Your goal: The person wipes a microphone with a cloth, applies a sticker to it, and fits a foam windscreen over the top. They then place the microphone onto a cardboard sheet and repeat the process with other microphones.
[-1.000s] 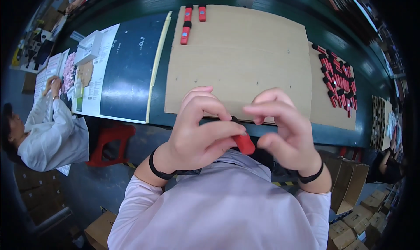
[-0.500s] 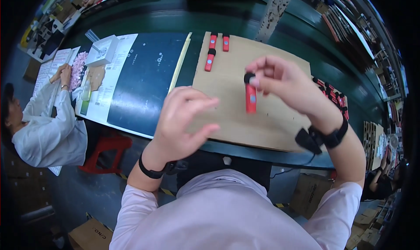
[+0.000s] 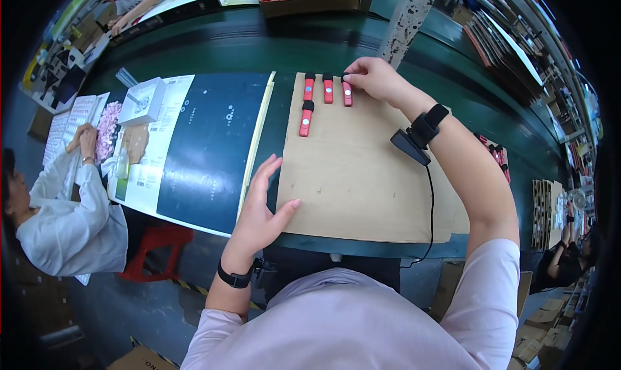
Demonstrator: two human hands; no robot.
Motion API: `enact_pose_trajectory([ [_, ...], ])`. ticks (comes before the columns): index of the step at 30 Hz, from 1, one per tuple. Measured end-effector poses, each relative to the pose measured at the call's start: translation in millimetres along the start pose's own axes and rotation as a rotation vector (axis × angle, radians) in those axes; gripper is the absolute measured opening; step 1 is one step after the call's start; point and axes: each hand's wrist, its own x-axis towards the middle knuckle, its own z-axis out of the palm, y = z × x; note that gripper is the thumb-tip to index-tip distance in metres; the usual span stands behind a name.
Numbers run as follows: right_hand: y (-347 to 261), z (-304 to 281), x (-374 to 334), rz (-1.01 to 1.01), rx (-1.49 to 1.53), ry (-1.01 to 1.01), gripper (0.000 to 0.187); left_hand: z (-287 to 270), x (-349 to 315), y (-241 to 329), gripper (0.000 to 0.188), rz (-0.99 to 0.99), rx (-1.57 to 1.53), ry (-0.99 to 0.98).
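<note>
My right hand pinches the black end of a small red stick-shaped piece, which lies at the far edge of a brown cardboard sheet. Left of it in the same row lie two like pieces, a red piece and another red piece, each with a black end and a pale round spot. Nearer me, a fourth red piece lies below the leftmost one. My left hand is empty at the sheet's left edge, thumb and fingers apart.
More red pieces lie in a cluster right of the sheet, partly behind my right arm. A dark blue board lies to the left. At the back are a metal post and a box of red parts. A person sits at left.
My right hand has carried the red piece away from me to the far row, beside the others. My left hand has lowered slightly and its fingers now point forward. The view has shifted.
</note>
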Motion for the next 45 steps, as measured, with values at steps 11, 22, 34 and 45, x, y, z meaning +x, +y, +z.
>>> enact_pose_trajectory([
  [11, 12.9, -45.1, -33.5, -0.028, -0.150, 0.099, 0.026, 6.7, 3.8, -12.1, 0.070, 0.009, -0.106, -0.051],
  [22, 155.0, -181.7, -203.2, 0.221, -0.303, 0.245, 0.019, 1.7, 1.6, -1.9, 0.057, 0.101, 0.067, 0.225],
  [34, 269.9, -118.6, -322.9, 0.384, -0.521, 0.398, 0.017, 17.7, -8.8, 58.6, 0.037, 0.368, 0.283, 0.366],
  [45, 42.2, -51.6, -320.3, -0.425, -0.069, 0.372, 0.024, 77.2, 10.8, 128.4, 0.042, 0.569, 0.149, -0.227],
])
